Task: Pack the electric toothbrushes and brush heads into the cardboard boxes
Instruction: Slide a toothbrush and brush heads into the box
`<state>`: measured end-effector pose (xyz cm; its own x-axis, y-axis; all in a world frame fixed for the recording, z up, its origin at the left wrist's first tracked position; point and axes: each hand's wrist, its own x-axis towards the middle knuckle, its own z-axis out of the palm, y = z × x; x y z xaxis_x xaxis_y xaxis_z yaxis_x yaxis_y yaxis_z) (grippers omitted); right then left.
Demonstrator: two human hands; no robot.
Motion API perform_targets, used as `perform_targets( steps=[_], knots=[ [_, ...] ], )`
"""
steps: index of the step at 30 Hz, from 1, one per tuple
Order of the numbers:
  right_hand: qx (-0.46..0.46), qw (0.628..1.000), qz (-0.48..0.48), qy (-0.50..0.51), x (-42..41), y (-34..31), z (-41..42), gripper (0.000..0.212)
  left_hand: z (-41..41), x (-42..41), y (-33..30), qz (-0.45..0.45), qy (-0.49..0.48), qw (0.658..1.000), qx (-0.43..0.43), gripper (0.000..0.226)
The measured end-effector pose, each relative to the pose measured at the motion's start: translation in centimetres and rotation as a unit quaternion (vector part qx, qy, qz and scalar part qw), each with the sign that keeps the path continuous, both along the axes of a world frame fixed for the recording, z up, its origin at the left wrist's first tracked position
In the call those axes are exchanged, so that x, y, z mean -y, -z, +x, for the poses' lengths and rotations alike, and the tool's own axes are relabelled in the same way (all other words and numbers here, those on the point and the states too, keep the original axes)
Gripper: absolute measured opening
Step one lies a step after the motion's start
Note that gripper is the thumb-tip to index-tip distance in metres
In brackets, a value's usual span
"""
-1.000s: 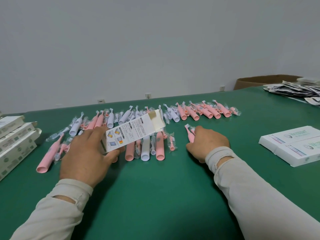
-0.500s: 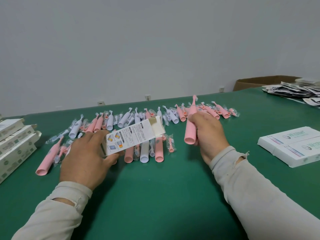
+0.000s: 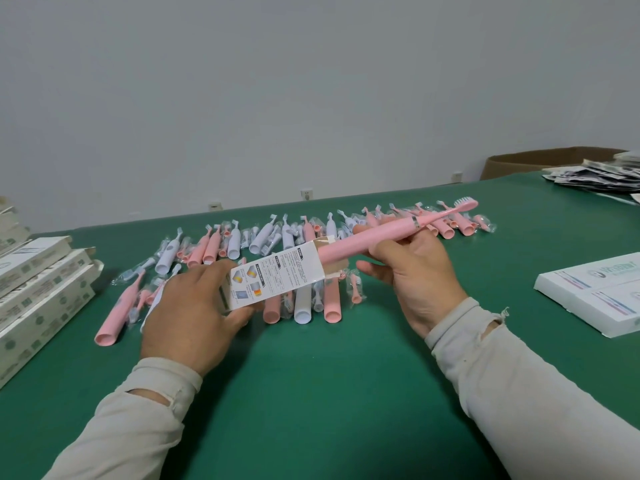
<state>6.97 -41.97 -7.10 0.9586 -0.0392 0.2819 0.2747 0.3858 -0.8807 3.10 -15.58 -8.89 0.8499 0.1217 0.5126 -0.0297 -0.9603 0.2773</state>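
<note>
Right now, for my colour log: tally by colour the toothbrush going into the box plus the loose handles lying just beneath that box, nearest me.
Pink: 3 (toothbrush in the right hand, entering the box held by the left hand; two pink handles)
White: 1 (white handle between them)
Total: 4

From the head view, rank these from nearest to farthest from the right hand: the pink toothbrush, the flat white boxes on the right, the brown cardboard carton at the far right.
1. Pink toothbrush, held in the right hand.
2. Flat white boxes, on the table to its right.
3. Brown cardboard carton, behind the table's far right edge.
</note>
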Motion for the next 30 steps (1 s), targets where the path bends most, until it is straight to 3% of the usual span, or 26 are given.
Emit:
perform_targets(
  steps=[3,14,17,20,23,27,30],
  knots=[
    [-0.027,0.999,-0.011,-0.019,0.4,0.1,0.2,0.021,0.0,-0.1,0.0,-0.005,0.002,1.000,0.000,0.066],
    [-0.091,0.986,-0.070,-0.118,0.4,0.2,-0.2,0.038,0.0,-0.1,0.2,0.008,0.010,1.000,-0.006,0.065],
    [-0.124,0.983,-0.026,-0.129,0.2,0.1,-0.3,0.031,0.1,-0.4,0.2,-0.002,0.002,1.000,-0.004,0.067],
    [-0.144,0.985,0.036,-0.088,0.8,-0.3,0.0,0.005,0.1,-0.4,0.2,0.001,-0.004,1.000,0.000,0.067],
    [-0.158,0.985,0.067,-0.018,1.2,-0.6,0.4,0.012,0.2,-0.4,0.2,0.006,-0.009,1.000,-0.007,0.070],
    [-0.118,0.991,-0.012,-0.060,0.8,-0.2,0.1,0.008,0.2,-0.2,0.3,0.010,-0.002,1.000,-0.001,0.065],
    [-0.099,0.986,-0.073,-0.110,0.1,0.2,0.0,0.018,0.2,-0.1,0.4,0.010,0.005,1.000,0.003,0.063]
  ],
)
